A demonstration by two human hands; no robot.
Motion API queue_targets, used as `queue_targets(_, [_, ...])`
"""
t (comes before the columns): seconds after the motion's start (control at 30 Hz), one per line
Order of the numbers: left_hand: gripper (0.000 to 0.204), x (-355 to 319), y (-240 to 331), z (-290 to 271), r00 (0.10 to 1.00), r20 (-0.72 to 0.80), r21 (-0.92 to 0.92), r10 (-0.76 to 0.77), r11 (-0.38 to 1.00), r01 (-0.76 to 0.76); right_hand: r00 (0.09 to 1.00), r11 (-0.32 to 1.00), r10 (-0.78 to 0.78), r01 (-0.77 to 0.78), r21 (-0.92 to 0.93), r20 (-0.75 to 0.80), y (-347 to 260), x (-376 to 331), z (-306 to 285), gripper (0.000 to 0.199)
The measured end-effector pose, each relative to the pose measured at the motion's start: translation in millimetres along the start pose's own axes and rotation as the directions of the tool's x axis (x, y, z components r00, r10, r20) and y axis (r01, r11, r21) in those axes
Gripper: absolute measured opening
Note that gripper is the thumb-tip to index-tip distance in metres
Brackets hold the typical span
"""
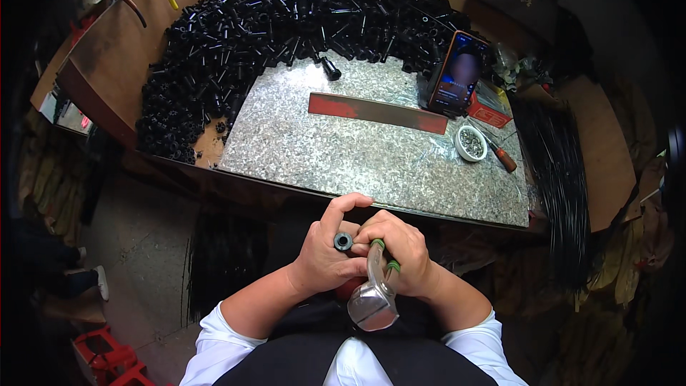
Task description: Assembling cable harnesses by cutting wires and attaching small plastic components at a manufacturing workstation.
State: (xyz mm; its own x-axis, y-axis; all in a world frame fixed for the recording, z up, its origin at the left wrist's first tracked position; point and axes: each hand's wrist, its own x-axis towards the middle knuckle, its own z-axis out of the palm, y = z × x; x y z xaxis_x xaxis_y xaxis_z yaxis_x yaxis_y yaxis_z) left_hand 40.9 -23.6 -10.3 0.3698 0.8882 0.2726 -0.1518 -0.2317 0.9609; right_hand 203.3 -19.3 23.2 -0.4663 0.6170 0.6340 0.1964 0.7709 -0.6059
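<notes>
My left hand (323, 252) is closed around a black tubular part (344, 241), seen end-on with its round hole facing up; the index finger arches out beyond it. My right hand (401, 250) grips a hand tool (374, 306) with green-banded handles, and its broad silver metal head points back toward my body. The fingertips of both hands meet beside the tube. Both hands are in front of the table's near edge, over my lap. What lies under the palms is hidden.
A heap of black tubular parts (286, 21) covers the back and left of the speckled tabletop (343, 164). On it are a red-and-grey flat bar (379, 112), a phone (457, 71), a white bowl of small metal pieces (471, 144) and a screwdriver (505, 160). Black rods (557, 171) lie at right.
</notes>
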Motion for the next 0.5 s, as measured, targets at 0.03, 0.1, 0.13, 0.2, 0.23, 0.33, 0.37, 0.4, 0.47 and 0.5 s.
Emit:
queue_targets(0.03, [0.077, 0, 0, -2, 1.0, 0.01, -0.023, -0.006, 1.0, 0.006, 0.999, 0.999, 0.04, -0.04, 0.037, 0.014, 1, 1, 0, 0.024])
queue_targets(0.1, [0.085, 0, 3, -4, 1.0, -0.008, 0.049, -0.016, 0.999, 0.017, 0.991, 0.987, 0.131, -0.132, 0.089, 0.018, 2, 3, 2, 0.022])
queue_targets(0.13, [0.096, -1, -8, -2, 0.999, -0.039, -0.074, 0.031, 0.997, -0.034, 0.963, 0.956, 0.264, -0.268, 0.121, 0.051, 1, 2, 4, 0.022])
queue_targets(0.2, [0.102, 1, -13, -8, 0.991, -0.06, 0.051, 0.121, 0.992, -0.117, 0.896, 0.865, 0.435, -0.442, 0.238, 0.085, -2, 5, 7, 0.02])
queue_targets(0.23, [0.103, -1, -16, -5, 0.993, -0.095, -0.108, 0.067, 0.991, -0.077, 0.897, 0.865, 0.433, -0.441, 0.239, 0.087, -3, 9, 5, 0.02])
queue_targets(0.33, [0.105, 0, -8, -21, 0.995, -0.065, -0.002, 0.07, 0.997, -0.071, 0.852, 0.845, 0.49, -0.516, 0.143, 0.184, -11, 15, -6, 0.025])
queue_targets(0.37, [0.105, -1, -7, -23, 0.991, -0.113, -0.065, 0.066, 0.995, -0.073, 0.816, 0.813, 0.536, -0.568, 0.126, 0.217, -15, 18, -10, 0.028])
queue_targets(0.4, [0.105, -1, -6, -27, 0.989, -0.141, -0.122, 0.032, 0.991, -0.05, 0.776, 0.78, 0.58, -0.616, 0.105, 0.248, -17, 19, -14, 0.031])
queue_targets(0.47, [0.104, 1, -4, -32, 0.983, -0.181, -0.201, -0.016, 0.979, -0.021, 0.795, 0.825, 0.549, -0.565, -0.013, 0.259, -16, 10, -27, 0.038])
queue_targets(0.5, [0.103, -1, -4, -34, 0.979, -0.205, -0.201, -0.004, 0.979, -0.038, 0.827, 0.861, 0.505, -0.504, -0.073, 0.247, -14, 5, -30, 0.038])
